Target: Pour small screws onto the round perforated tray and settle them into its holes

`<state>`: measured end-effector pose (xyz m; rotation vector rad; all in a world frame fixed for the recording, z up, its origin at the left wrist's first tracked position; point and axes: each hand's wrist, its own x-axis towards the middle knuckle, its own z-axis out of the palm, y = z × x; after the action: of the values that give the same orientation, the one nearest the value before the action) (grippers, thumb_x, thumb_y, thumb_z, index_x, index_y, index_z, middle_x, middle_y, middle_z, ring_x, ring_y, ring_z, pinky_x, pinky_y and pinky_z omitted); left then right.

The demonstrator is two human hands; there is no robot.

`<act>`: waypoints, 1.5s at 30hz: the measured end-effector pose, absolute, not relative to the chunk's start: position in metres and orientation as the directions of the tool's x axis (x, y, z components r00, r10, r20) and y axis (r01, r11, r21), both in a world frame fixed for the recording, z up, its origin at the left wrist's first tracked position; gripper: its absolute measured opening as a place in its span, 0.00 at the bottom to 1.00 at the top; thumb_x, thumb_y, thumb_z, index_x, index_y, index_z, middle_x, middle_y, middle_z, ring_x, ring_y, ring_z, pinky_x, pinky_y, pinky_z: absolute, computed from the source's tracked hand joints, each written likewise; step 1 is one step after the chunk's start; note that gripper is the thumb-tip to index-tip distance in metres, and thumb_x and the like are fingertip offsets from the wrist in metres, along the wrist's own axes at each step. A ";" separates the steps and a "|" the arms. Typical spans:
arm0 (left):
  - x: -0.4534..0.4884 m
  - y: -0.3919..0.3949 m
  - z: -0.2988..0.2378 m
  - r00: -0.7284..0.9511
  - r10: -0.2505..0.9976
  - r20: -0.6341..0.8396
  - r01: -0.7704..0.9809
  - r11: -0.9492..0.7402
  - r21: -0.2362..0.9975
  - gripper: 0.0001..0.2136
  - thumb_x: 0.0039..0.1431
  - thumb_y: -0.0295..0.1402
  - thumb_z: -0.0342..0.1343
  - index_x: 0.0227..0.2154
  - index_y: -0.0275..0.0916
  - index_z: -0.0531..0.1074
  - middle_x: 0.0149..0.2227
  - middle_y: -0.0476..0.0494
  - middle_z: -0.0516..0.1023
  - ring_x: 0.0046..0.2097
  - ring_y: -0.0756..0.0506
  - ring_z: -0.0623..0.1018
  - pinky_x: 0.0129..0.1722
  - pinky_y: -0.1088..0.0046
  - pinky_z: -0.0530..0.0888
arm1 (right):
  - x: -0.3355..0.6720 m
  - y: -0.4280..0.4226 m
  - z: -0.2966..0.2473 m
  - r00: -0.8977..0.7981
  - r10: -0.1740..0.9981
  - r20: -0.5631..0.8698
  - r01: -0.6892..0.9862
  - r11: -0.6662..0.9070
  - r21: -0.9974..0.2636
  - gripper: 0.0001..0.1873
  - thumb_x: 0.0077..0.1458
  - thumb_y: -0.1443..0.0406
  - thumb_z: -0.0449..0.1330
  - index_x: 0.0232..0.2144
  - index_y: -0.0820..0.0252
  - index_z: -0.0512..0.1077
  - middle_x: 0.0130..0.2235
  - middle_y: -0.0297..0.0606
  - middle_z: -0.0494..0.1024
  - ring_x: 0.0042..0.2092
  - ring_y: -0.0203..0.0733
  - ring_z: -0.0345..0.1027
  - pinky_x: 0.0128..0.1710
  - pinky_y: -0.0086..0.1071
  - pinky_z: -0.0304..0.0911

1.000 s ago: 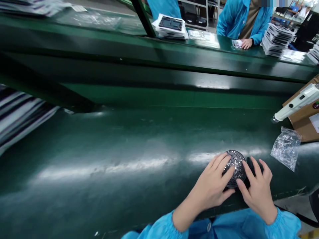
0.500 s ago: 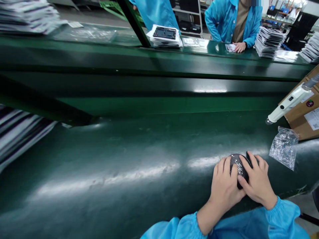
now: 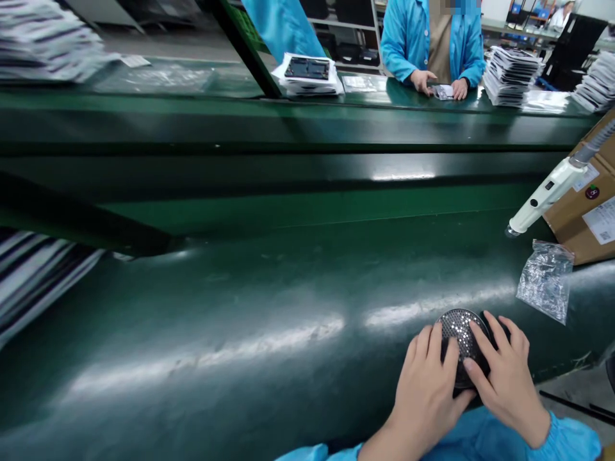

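Pressing down on a round perforated grille [image 3: 461, 342], both of the person's hands are working at the near edge of the dark green surface [image 3: 250, 301]. The left hand [image 3: 427, 384] is lying flat over the grille's left side, fingers [image 3: 435, 346] held side by side and laid against the mesh. The right hand [image 3: 504, 371] is covering the grille's right side, its fingers [image 3: 480, 349] slightly spread and curled over the rim, with a black part under them (mostly hidden, so what it is cannot be told). Neither hand is lifting the grille; it is resting on the surface between the two palms.

To the right of the grille and a little beyond it, a small clear plastic bag [image 3: 545, 282] of tiny bright pieces is lying apart from the hands. Farther right of the grille, a white electric screwdriver [image 3: 545, 195] is hanging with its tip near a cardboard box [image 3: 589, 211]. Well beyond the grille, across the green line, a co-worker in a blue coat [image 3: 432, 38] is handling a small packet beside stacks of packaged boards [image 3: 509, 73].

The step in hand appears to be seating the grille onto the black part. The next move probably calls for even pressure from both hands around the rim, so that the grille is not tilting as it goes down.
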<state>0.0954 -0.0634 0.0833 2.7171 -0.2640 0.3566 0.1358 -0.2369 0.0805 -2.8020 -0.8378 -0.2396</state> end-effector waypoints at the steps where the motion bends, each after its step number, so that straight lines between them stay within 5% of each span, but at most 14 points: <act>1: 0.096 -0.062 0.086 0.949 -0.171 0.267 -0.259 -0.904 0.341 0.29 0.46 0.46 0.63 0.49 0.33 0.68 0.53 0.26 0.70 0.53 0.27 0.69 0.50 0.46 0.69 | 0.136 -0.236 0.080 0.824 0.523 0.219 0.558 -0.815 -0.156 0.25 0.63 0.54 0.52 0.59 0.56 0.64 0.62 0.48 0.59 0.58 0.62 0.51 0.52 0.59 0.56; 6: 0.122 -0.048 0.093 0.859 -0.447 0.249 -0.511 -0.780 0.361 0.35 0.48 0.52 0.62 0.54 0.32 0.66 0.56 0.29 0.70 0.60 0.29 0.65 0.59 0.48 0.61 | 0.141 -0.229 0.077 0.842 0.485 0.235 0.525 -0.837 -0.152 0.24 0.64 0.58 0.50 0.59 0.58 0.64 0.62 0.51 0.58 0.57 0.63 0.51 0.50 0.60 0.57; 12: 0.141 -0.039 0.084 0.769 -0.587 0.254 -0.637 -0.670 0.381 0.37 0.48 0.58 0.59 0.51 0.31 0.68 0.58 0.29 0.70 0.61 0.26 0.64 0.58 0.45 0.62 | 0.136 -0.232 0.075 0.839 0.493 0.229 0.537 -0.818 -0.206 0.24 0.64 0.56 0.52 0.60 0.56 0.63 0.63 0.49 0.56 0.58 0.63 0.49 0.51 0.60 0.56; 25: 0.144 -0.021 0.079 0.710 -0.655 0.260 -0.700 -0.616 0.362 0.43 0.55 0.63 0.46 0.59 0.27 0.60 0.60 0.27 0.67 0.65 0.27 0.60 0.61 0.47 0.63 | 0.135 -0.228 0.073 0.855 0.452 0.252 0.503 -0.843 -0.192 0.24 0.63 0.55 0.52 0.59 0.55 0.65 0.62 0.50 0.56 0.57 0.66 0.50 0.49 0.61 0.57; 45: 0.139 -0.024 0.076 0.694 -0.642 0.327 -0.720 -0.632 0.287 0.21 0.62 0.46 0.50 0.46 0.32 0.71 0.56 0.32 0.72 0.65 0.27 0.60 0.58 0.46 0.68 | 0.131 -0.228 0.069 0.860 0.421 0.289 0.483 -0.854 -0.192 0.26 0.63 0.55 0.52 0.59 0.59 0.63 0.62 0.52 0.58 0.57 0.66 0.51 0.49 0.61 0.58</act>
<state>0.1390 -0.0239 0.0763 2.5092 -1.0592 0.2716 0.1309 -0.2278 0.0692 -2.7756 -0.6875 -0.3461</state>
